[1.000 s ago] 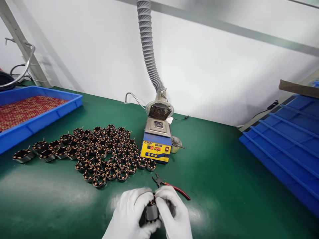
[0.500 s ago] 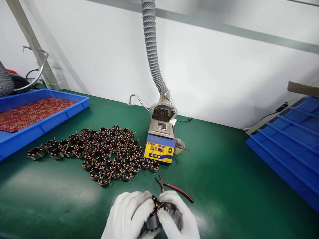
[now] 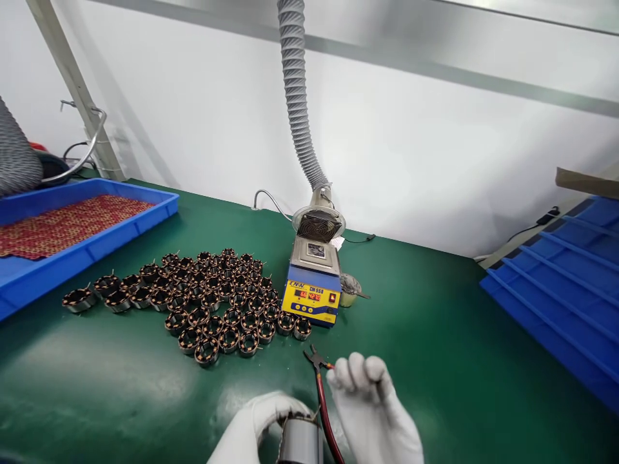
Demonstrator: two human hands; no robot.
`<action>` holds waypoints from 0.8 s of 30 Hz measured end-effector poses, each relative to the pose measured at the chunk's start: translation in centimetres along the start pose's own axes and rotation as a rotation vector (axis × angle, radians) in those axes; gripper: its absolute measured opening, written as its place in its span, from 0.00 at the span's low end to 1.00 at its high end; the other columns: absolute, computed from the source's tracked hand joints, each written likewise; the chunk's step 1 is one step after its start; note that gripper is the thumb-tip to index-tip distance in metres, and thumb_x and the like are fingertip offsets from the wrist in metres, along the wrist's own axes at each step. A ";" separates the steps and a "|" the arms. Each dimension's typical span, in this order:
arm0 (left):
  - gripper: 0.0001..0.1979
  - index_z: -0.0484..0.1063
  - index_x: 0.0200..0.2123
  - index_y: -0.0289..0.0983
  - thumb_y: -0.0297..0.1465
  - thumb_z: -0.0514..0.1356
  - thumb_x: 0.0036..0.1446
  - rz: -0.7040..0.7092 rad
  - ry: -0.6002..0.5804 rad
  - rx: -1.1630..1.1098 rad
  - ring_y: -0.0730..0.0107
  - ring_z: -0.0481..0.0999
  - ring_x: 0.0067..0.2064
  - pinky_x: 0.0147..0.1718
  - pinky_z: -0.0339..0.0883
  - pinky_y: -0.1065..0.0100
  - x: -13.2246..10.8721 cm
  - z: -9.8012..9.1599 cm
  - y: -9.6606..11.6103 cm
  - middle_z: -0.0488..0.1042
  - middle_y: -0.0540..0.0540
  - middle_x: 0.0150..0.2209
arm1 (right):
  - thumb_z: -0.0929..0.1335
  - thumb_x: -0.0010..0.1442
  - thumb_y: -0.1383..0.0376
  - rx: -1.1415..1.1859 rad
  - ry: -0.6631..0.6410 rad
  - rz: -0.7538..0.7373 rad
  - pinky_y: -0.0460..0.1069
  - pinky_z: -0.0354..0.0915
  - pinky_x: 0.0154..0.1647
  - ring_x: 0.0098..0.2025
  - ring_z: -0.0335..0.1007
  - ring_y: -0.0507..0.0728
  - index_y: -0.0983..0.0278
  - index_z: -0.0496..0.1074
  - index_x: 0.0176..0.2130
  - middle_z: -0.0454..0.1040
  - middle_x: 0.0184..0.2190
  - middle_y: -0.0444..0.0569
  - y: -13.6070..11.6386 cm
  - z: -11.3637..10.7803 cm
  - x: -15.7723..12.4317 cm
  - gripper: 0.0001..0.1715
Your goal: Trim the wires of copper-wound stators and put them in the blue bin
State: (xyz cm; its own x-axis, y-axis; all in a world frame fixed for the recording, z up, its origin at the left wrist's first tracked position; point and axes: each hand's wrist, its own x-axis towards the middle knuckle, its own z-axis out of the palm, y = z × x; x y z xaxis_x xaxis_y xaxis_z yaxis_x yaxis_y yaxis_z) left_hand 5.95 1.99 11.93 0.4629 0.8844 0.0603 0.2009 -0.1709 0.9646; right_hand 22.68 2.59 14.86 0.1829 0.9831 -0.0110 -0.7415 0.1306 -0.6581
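At the bottom edge, my gloved left hand (image 3: 251, 422) is closed around a motor stator (image 3: 300, 441). Its smooth grey metal side faces me and a thin wire end sticks up by its rim. My gloved right hand (image 3: 374, 409) is apart from the stator, its palm turned toward me and the fingers loosely bent. Red-handled cutting pliers (image 3: 323, 406) lie between the hands, jaws pointing away. One handle runs beside the stator; the other passes out of sight behind my right fingers, so contact there is unclear.
Many similar stators (image 3: 213, 299) stand grouped on the green table (image 3: 411, 309). Beside them is a blue-yellow solder pot (image 3: 312, 293) under an exhaust hose (image 3: 300, 109), with a small tin (image 3: 349, 290) at its right. Blue trays (image 3: 155, 203) (image 3: 556, 277) flank the table.
My right hand has let go of the stator and moved right, turning palm toward me over the pliers' handle. My left hand has lowered and tilted the stator. The pliers keep their place.
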 end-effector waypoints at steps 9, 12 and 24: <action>0.15 0.63 0.51 0.43 0.37 0.55 0.60 0.589 0.329 0.547 0.70 0.77 0.46 0.43 0.71 0.75 1.4 -1.0 1.8 0.78 0.46 0.45 | 0.74 0.45 0.52 -0.194 -0.183 0.359 0.56 0.67 0.44 0.40 0.73 0.63 0.63 0.75 0.43 0.76 0.35 0.54 2.8 0.9 -2.5 0.28; 0.15 0.68 0.47 0.45 0.44 0.52 0.62 0.604 0.262 0.472 0.72 0.78 0.44 0.43 0.70 0.78 2.0 -1.7 2.9 0.79 0.48 0.43 | 0.75 0.43 0.55 -0.079 -0.161 0.421 0.55 0.69 0.39 0.39 0.73 0.62 0.60 0.74 0.43 0.76 0.38 0.54 3.1 1.0 -2.6 0.26; 0.10 0.79 0.30 0.41 0.30 0.61 0.41 -0.081 0.307 -0.208 0.55 0.78 0.43 0.46 0.72 0.58 2.5 -1.9 3.7 0.80 0.44 0.39 | 0.78 0.41 0.59 -0.009 -0.095 0.453 0.52 0.70 0.35 0.32 0.75 0.57 0.60 0.75 0.42 0.78 0.34 0.51 2.4 0.5 -2.6 0.26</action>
State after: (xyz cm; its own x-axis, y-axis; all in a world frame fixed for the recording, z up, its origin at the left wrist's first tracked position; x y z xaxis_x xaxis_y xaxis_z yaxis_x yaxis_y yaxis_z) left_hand 6.25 4.38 16.13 0.1663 0.9857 0.0258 0.0318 -0.0315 0.9990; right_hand 20.13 0.45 13.65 -0.2179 0.9484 -0.2303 -0.7276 -0.3151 -0.6094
